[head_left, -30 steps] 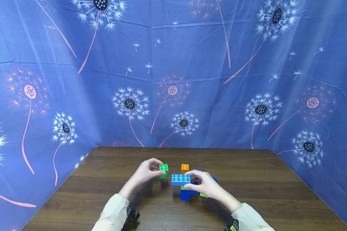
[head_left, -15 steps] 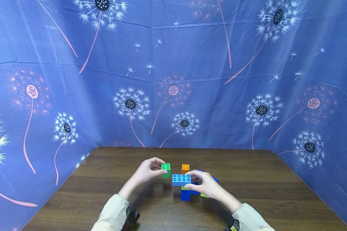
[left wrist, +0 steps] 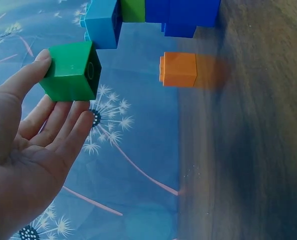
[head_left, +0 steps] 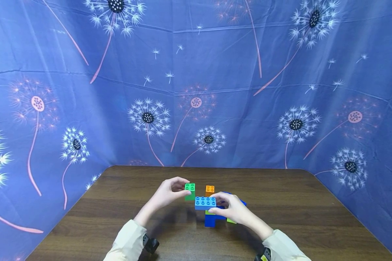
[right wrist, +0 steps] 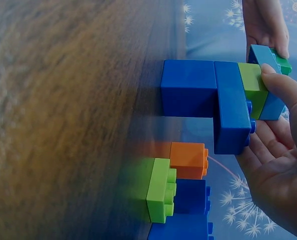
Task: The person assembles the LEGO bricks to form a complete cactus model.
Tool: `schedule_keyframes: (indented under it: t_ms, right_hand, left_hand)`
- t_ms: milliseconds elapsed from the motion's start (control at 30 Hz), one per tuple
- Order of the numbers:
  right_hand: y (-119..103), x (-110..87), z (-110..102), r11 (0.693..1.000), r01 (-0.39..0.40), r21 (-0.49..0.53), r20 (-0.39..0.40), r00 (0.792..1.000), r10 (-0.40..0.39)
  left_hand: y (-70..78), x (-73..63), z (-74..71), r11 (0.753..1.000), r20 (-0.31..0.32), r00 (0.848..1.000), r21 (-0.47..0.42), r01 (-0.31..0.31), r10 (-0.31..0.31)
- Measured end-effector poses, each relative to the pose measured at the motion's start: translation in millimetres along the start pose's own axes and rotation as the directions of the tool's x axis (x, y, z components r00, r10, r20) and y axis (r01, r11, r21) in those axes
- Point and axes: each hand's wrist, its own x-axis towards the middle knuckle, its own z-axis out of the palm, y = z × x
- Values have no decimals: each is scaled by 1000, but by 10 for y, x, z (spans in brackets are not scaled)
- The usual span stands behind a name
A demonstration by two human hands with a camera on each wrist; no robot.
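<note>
My left hand (head_left: 167,193) pinches a green toy brick (left wrist: 68,72) between thumb and fingers, raised off the table. My right hand (head_left: 231,208) grips a light blue eight-stud brick (head_left: 205,203), its thumb on one side and fingers on the other. This brick tops a stack: below it come a lime brick (right wrist: 253,85), a long dark blue brick (right wrist: 231,112) and a dark blue base brick (right wrist: 188,90). In the head view the green brick is just behind and left of the light blue one. Right-hand fingers partly cover the stack.
An orange brick (head_left: 210,189) stands on the wooden table (head_left: 281,188) behind the stack. By the right hand lie another lime brick (right wrist: 158,190) and dark blue bricks (right wrist: 191,195), partly hidden in the head view. A blue dandelion-print cloth (head_left: 196,54) hangs behind the table.
My left hand has carried the green brick a little to the right and slightly up, closer to the light blue brick. The right hand and stack have stayed almost still.
</note>
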Motion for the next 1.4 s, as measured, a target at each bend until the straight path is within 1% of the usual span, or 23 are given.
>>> schedule_keyframes:
  t_ms: [200, 300, 400, 433, 600, 633, 667, 733, 900, 967, 1033, 1133, 1233, 1267, 1367, 1400]
  right_hand:
    - [29, 12, 9, 999, 15, -30, -7, 1000, -15]
    - [31, 12, 10, 999, 18, -31, -8, 1000, -18]
    - [27, 10, 7, 999, 16, -28, -6, 1000, -16]
    - [24, 9, 5, 1000, 15, -26, -6, 1000, -15]
    - [-176, -27, -14, 1000, 0, -23, -10, 1000, 0]
    - [-226, -36, -20, 1000, -3, -23, -10, 1000, 2]
    - [-276, -45, -26, 1000, -7, -23, -8, 1000, 7]
    - [-315, -52, -36, 1000, -12, -17, -2, 1000, 12]
    - [-341, -56, -39, 1000, -15, -20, 3, 1000, 15]
    - [-341, -57, -38, 1000, -11, -19, 2, 1000, 11]
    - [-339, -58, -37, 1000, -7, -17, 2, 1000, 7]
    - [-335, -59, -36, 1000, -2, -15, -1, 1000, 2]
    - [-334, -58, -36, 1000, 0, -16, -2, 1000, 0]
    - [-334, -58, -35, 1000, 1, -16, -1, 1000, -1]
    - [-335, -58, -31, 1000, 1, -14, -2, 1000, -1]
    - [-335, -58, -30, 1000, 1, -13, -4, 1000, -1]
  left_hand:
    - [-235, 85, 27, 1000, -12, 1000, -14, -8, 8]
    - [-276, 95, 30, 1000, -8, 1000, -22, -19, 19]
    - [-269, 89, 37, 999, -4, 999, -37, -32, 32]
    - [-223, 74, 35, 999, -3, 999, -38, -34, 34]
    - [-198, 54, 36, 998, -5, 999, -38, -42, 41]
    - [-200, 51, 33, 998, -4, 999, -36, -46, 46]
    - [-240, 58, 34, 998, -4, 999, -38, -50, 50]
    - [-239, 51, 31, 998, -1, 999, -36, -52, 52]
    - [-254, 49, 31, 998, 6, 999, -26, -51, 51]
    - [-262, 50, 31, 998, 1, 998, -20, -63, 63]
    - [-266, 45, 29, 996, -5, 996, -3, -93, 93]
    - [-263, 39, 27, 994, -8, 994, 5, -113, 113]
    - [-257, 41, 26, 996, 1, 996, 2, -92, 92]
    - [-253, 42, 27, 997, 4, 997, -8, -74, 74]
    - [-247, 50, 33, 999, 15, 999, -12, -47, 47]
    - [-243, 51, 36, 999, 18, 999, -12, -46, 46]
